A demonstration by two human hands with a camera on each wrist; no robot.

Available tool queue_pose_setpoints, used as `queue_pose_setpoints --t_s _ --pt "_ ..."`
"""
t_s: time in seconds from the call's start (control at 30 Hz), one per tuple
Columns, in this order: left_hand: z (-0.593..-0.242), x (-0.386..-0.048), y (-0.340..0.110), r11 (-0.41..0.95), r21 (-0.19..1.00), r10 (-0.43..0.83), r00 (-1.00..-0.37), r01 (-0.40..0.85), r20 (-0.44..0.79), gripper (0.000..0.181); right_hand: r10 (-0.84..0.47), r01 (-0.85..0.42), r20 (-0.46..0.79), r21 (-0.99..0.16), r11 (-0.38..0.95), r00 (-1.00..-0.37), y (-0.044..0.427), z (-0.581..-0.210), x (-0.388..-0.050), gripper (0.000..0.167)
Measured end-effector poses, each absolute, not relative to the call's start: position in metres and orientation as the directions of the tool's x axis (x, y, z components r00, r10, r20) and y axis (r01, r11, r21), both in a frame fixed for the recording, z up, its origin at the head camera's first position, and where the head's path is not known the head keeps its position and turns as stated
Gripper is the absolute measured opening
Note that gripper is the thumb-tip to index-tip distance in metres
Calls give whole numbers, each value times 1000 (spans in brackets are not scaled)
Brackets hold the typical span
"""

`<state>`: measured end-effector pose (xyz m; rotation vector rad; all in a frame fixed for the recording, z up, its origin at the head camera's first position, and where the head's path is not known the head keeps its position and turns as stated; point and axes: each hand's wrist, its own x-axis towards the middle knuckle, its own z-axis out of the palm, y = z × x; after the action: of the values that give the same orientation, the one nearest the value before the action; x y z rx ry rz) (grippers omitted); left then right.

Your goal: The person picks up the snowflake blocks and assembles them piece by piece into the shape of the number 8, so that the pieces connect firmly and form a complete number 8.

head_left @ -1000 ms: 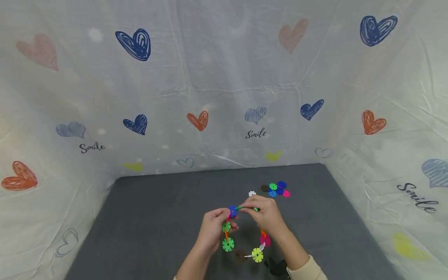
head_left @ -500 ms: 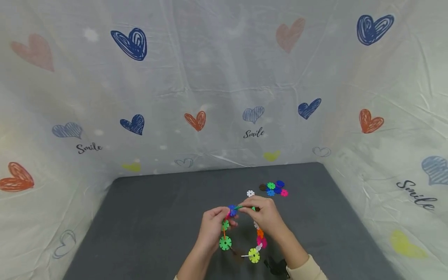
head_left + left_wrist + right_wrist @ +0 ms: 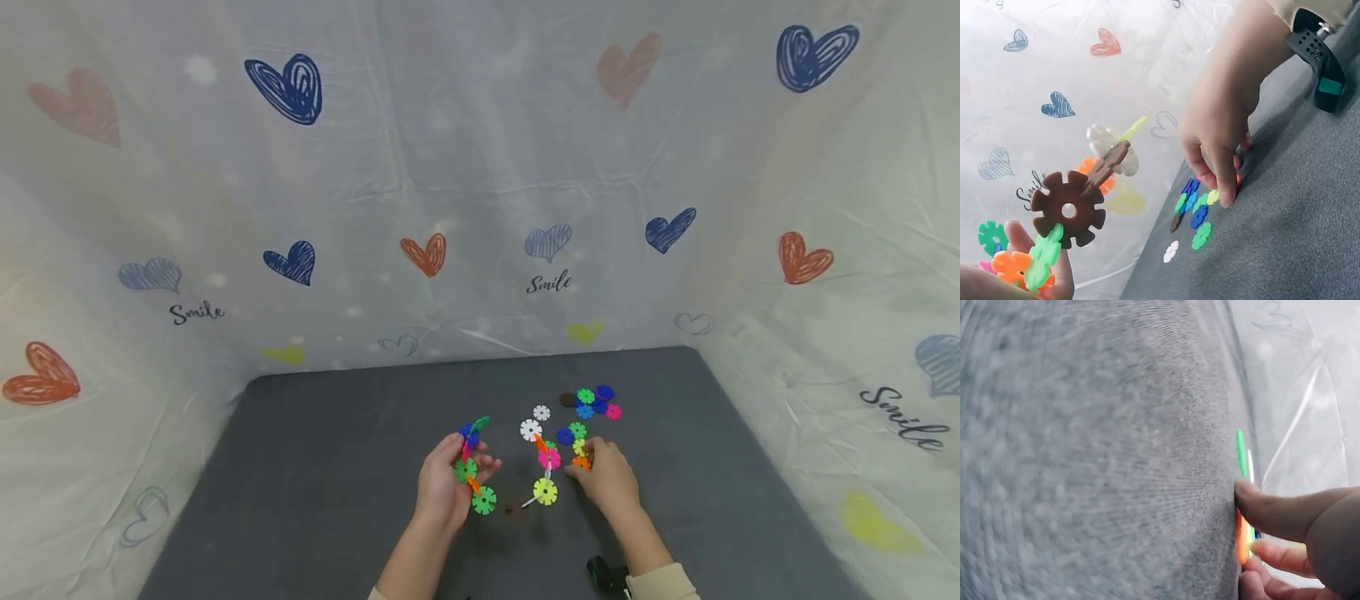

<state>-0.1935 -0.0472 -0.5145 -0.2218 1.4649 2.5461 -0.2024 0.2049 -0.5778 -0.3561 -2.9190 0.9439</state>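
Note:
My left hand [image 3: 442,490] pinches one end of a chain of slotted plastic snowflake discs, near a blue disc [image 3: 469,435] with a dark green disc [image 3: 482,423] at its tip. The chain hangs through green, orange and brown discs [image 3: 1069,210] to a yellow disc [image 3: 545,492], a pink disc [image 3: 550,457] and a white disc [image 3: 531,430]. My right hand [image 3: 613,479] is low at the table, pinching a loose orange snowflake disc [image 3: 1242,537] between thumb and fingers. Part of that disc is hidden by the fingers.
Beside the right hand lie loose yellow [image 3: 580,447], green [image 3: 577,430] and blue discs [image 3: 565,437]. Farther back is a group with a brown disc [image 3: 567,400] and a pink disc [image 3: 613,412]. A lone white disc [image 3: 542,412] lies left of it on the grey table [image 3: 337,467].
The right hand has let go of the dark green disc at the chain's end and moved right to the loose orange disc. The left hand still holds the chain, whose two ends stand apart.

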Motion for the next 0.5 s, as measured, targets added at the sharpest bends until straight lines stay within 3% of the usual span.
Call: queue_pose_setpoints --t_s 0.3,0.5 --pt "-511 -195 -47 -494 834 74 -968 -245 -241 24 246 254 -100 -610 751 -964 210 -577 -199 27" --pt "-507 -194 -46 -472 850 77 -971 -236 -227 23 302 346 -173 -551 760 -938 216 -573 -193 38"
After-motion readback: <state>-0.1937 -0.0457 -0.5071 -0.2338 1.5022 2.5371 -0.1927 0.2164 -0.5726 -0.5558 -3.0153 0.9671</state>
